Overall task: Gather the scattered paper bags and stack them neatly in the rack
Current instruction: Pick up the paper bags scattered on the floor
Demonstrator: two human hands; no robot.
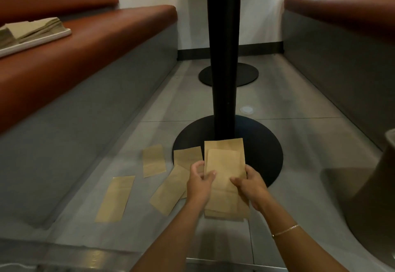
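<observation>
Both hands were clamped on a small stack of flat brown paper bags [224,171], left hand [199,183] and right hand [251,186] pinching opposite long edges, held just above the floor [299,143] near a black table base [263,143]. Four loose bags [116,198] lay flat to the left. A white tray [40,40] w/ more bags sat on the bench [96,43]. Bags prob. light, thin, creasable, slippery in a stack; best gripped by the edges.

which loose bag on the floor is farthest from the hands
The long bag at far left, lying alone on the floor; the other loose ones sit closer to the left hand.
</observation>
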